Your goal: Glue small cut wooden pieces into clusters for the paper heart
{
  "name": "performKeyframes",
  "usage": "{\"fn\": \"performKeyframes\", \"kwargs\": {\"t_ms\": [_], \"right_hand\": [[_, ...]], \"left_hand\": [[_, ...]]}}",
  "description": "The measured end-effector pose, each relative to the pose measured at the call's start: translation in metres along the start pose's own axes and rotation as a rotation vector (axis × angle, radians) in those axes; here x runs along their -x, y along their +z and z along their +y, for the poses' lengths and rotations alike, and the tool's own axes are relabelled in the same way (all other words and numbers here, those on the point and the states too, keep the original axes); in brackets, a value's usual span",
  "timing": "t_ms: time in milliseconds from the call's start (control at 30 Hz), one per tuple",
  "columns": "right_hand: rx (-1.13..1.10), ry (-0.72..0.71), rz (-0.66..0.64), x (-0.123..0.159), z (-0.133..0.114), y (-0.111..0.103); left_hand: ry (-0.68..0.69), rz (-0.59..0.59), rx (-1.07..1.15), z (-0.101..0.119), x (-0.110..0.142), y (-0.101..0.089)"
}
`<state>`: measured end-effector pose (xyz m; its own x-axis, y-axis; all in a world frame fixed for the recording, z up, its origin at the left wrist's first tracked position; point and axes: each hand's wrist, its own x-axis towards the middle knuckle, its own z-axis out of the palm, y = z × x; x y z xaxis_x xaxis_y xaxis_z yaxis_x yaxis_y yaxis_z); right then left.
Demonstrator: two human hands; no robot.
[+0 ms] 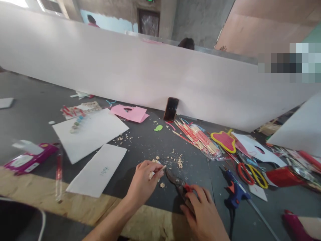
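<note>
My left hand (145, 175) is closed in a pinch on a short, thin wooden stick (164, 168), whose tip pokes out past the fingertips. Beneath these fingers lie pale wooden bits, partly hidden by the hand. My right hand (204, 211) grips dark pruning shears (177, 180) with red on the handle. Their curved jaws point toward the stick, a short way off it. Small cut wood pieces (180, 162) are scattered on the dark tabletop just beyond the jaws, and one little cluster (162, 185) rests beside them.
A phone (171, 108) leans on the white partition (125, 73). Bundled chopsticks (198, 135), scissors (252, 174), a blue glue gun (234, 192) and a red can (286, 176) lie rightward. White boards (100, 170), pink paper (130, 113) and a magenta pack (32, 159) are leftward.
</note>
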<state>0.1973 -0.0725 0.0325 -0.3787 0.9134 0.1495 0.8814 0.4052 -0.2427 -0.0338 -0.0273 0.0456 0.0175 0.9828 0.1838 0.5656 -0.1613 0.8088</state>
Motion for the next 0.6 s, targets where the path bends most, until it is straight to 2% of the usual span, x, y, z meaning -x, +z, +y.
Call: {"fn": "performKeyframes", "kwargs": {"t_ms": [100, 167, 233, 333, 433, 533, 600], "right_hand": [[0.012, 0.074, 0.094, 0.010, 0.002, 0.024], [-0.028, 0.097, 0.130, 0.008, 0.005, 0.032], [-0.071, 0.103, 0.148, 0.005, 0.009, 0.031], [-0.158, 0.135, 0.185, 0.004, 0.015, 0.019], [-0.543, 0.332, 0.192, 0.008, 0.018, 0.006], [-1.114, 0.590, 0.065, 0.014, 0.009, 0.002], [-1.406, 0.682, -0.011, 0.018, -0.002, 0.005]], "left_hand": [[-0.044, 0.019, 0.077, -0.005, 0.006, -0.002], [-0.067, 0.061, 0.125, -0.010, 0.010, -0.003], [-0.077, 0.096, 0.164, -0.016, 0.013, -0.006], [-0.118, 0.113, 0.230, -0.022, 0.015, -0.010], [-0.176, 0.125, 0.322, -0.025, 0.015, -0.011], [-0.213, 0.094, 0.379, -0.022, 0.013, -0.004], [-0.236, 0.040, 0.394, -0.017, 0.011, 0.001]]}}
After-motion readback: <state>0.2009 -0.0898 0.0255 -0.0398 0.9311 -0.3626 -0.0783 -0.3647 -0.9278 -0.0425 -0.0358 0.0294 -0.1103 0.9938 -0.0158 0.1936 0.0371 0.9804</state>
